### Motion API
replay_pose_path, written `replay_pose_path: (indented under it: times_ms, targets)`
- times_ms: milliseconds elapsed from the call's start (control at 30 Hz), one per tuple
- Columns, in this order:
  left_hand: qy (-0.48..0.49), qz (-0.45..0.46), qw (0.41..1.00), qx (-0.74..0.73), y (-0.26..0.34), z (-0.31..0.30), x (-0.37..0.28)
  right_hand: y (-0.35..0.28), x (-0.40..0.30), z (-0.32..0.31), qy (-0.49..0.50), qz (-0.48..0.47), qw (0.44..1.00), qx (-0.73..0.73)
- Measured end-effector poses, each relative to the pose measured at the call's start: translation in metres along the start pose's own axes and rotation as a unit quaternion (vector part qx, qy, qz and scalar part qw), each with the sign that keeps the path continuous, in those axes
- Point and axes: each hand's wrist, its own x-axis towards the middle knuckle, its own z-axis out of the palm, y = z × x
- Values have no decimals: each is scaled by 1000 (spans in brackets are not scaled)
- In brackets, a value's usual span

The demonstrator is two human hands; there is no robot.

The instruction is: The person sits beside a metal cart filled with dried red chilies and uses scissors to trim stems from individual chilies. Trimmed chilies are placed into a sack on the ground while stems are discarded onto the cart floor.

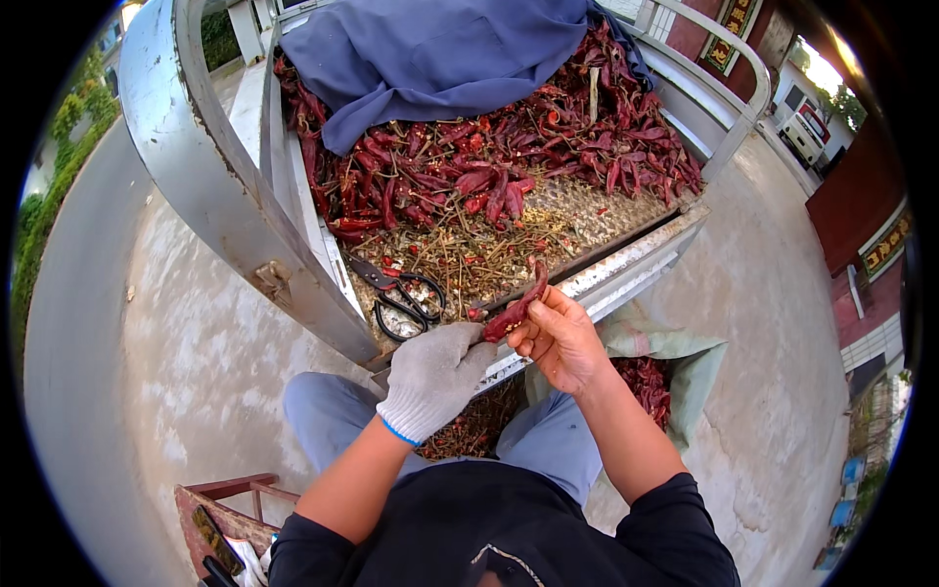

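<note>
A dried red chili pepper (517, 312) is held between my two hands above the front edge of a metal cargo bed (623, 260). My left hand (438, 370), in a white knitted glove, pinches the pepper's lower end. Bare, my right hand (559, 337) grips its side with thumb and fingers. Black-handled scissors (400, 293) lie on the bed just beyond the glove. Cut stems and seeds (469, 257) litter the bed around them. Farther back spreads a large heap of dried red chilies (440, 172).
A blue cloth (447, 59) covers the back of the heap. Curved metal rails (213, 176) flank the bed. Right of my knees, a green woven sack (693, 381) holds chilies. A wooden stool (220, 506) carrying a phone (217, 539) stands at lower left.
</note>
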Motion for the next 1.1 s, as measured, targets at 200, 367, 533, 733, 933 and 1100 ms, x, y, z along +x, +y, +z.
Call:
replay_pose_path:
  times_ms: [200, 367, 533, 733, 933, 1100]
  targets:
    - [-18, 124, 975, 184, -47, -11, -27, -20, -26, 16, 23, -315, 717, -622]
    - [-95, 225, 945, 216, -30, -23, -25, -26, -25, 34, -217, -263, 586, -735]
    - [-125, 276, 940, 156, -36, -35, -29, -26, -20, 44, -321, -91, 650, -683]
    - [-202, 206, 956, 53, -38, -30, -24, -3, -13, 29, -362, -98, 767, -521]
    - [-171, 148, 974, 30, -41, -18, -31, 23, -32, 21, -277, 65, 907, -311]
    - [-177, 218, 950, 139, -40, -12, -28, 23, -32, 19, -262, -18, 849, -458]
